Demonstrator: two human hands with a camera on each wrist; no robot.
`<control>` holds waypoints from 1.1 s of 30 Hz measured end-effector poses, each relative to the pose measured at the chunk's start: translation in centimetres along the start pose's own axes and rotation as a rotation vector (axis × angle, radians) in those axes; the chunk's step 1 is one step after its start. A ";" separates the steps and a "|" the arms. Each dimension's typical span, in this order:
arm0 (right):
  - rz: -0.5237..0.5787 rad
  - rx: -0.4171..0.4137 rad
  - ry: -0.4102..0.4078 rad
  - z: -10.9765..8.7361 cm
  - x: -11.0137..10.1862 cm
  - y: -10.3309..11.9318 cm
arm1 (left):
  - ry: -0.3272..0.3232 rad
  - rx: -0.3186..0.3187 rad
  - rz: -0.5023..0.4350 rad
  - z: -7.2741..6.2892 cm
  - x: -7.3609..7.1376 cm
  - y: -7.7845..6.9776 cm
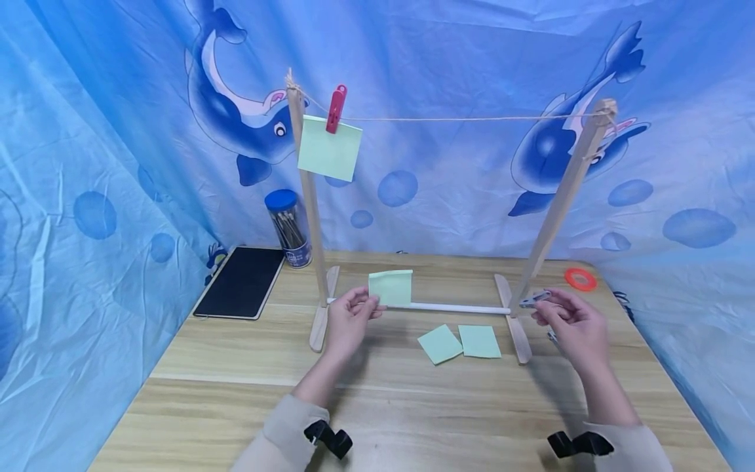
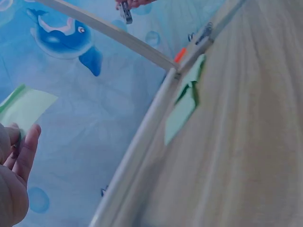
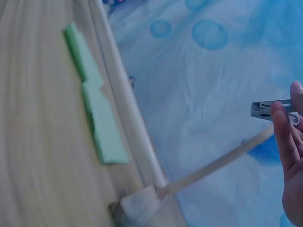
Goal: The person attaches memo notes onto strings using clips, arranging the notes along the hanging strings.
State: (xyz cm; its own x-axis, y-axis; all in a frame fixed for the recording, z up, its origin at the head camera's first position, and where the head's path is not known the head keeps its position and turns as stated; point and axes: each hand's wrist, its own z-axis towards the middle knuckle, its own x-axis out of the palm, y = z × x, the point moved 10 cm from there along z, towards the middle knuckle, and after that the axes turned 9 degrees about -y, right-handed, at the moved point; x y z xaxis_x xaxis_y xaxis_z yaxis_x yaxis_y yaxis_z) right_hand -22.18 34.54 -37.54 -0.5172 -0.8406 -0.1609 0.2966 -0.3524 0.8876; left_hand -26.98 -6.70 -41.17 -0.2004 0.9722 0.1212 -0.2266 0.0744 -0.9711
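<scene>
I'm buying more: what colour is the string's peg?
The peg is red, best in the head view.

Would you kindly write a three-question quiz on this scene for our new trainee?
1. True or false: the right hand is holding the tape.
2. What colour is the clip on the string: A) blue, B) red, C) yellow?
3. How many green notes lie on the table?

Key:
1. False; it holds a grey clip.
2. B.
3. Two.
</scene>
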 end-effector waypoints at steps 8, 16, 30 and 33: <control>0.065 -0.111 0.032 1.0 1.8 3.7 | 0.012 0.061 -0.072 1.4 1.0 -3.5; 0.210 -0.338 0.086 2.3 3.5 9.7 | 0.009 0.238 -0.109 3.0 1.7 -7.9; 0.286 -0.505 0.151 5.1 6.1 19.5 | -0.051 0.189 -0.214 5.5 2.3 -12.4; 0.224 -0.547 0.173 5.7 7.2 21.8 | -0.058 0.183 -0.216 5.9 2.3 -13.2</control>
State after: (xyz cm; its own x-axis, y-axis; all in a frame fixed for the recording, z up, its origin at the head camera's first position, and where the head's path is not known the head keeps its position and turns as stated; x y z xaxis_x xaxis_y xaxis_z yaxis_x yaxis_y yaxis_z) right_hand -23.98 23.14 -16.86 -0.2708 -0.9569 -0.1046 0.7755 -0.2813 0.5652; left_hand -30.13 -6.72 -26.86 -0.1814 0.9235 0.3380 -0.4374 0.2320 -0.8688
